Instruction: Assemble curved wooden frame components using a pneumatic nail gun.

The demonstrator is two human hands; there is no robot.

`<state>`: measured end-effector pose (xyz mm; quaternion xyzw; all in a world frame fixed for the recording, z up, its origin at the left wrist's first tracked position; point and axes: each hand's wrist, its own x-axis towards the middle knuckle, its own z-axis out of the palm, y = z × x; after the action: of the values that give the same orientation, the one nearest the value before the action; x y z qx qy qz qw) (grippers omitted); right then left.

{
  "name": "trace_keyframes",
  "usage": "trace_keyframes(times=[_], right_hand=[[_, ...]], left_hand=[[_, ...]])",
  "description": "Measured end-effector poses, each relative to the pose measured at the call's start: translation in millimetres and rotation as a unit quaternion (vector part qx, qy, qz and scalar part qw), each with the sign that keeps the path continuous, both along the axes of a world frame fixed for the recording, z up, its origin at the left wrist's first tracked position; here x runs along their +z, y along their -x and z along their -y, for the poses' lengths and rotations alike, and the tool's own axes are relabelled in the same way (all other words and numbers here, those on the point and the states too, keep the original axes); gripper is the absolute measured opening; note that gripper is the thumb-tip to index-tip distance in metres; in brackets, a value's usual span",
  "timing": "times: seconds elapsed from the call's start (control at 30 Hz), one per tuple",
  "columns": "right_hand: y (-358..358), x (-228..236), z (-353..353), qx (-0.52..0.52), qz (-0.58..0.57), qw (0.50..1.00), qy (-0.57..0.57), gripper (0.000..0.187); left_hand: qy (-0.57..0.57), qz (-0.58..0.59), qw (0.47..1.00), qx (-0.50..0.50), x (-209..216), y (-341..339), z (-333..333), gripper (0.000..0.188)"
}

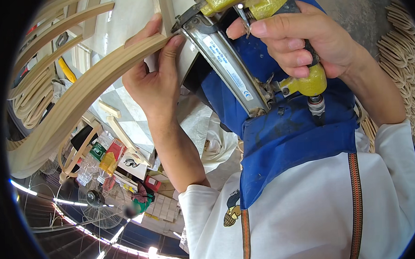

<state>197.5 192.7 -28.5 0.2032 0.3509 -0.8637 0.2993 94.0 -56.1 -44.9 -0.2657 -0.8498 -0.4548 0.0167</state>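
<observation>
The person's left hand (156,78) is wrapped around the end of a long curved wooden strip (83,95), fingers closed over its top edge and thumb underneath, pressing it up against a pale flat panel (119,22). The right hand (301,40) has a full fist on the grip of a yellow pneumatic nail gun (251,7), index finger out front near the trigger. The gun's long metal magazine (228,66) slants down toward the blue apron (291,135), and its nose sits right beside the left fingertips at the strip's end. More bent wooden strips (38,67) are stacked off to the left, another pile (406,60) sits on the right, and a fan (99,203) shows lower left.
</observation>
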Motion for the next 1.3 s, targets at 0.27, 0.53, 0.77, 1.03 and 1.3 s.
trace_keyframes(times=[0.27,0.53,0.77,1.03,1.3], right_hand=[[1,-1,0,-0.004,0.016,1.000,0.003,0.044],[4,-3,-7,0.021,0.001,0.999,0.050,0.025],[19,14,-32,0.042,-0.047,0.998,-0.018,0.043],[51,112,-92,0.285,-0.489,0.440,-0.697,0.028],[77,73,-89,0.273,-0.659,0.186,-0.675,0.030]], left_hand=[[-0.003,0.001,1.000,0.003,-1,-1,0,0.034],[0.014,-0.024,1.000,0.001,-1,0,-1,0.035],[0.047,0.031,0.998,-0.025,15,1,4,0.037],[-0.025,0.219,0.974,-0.050,46,1,41,0.042],[-0.134,0.317,0.938,-0.031,35,49,11,0.044]])
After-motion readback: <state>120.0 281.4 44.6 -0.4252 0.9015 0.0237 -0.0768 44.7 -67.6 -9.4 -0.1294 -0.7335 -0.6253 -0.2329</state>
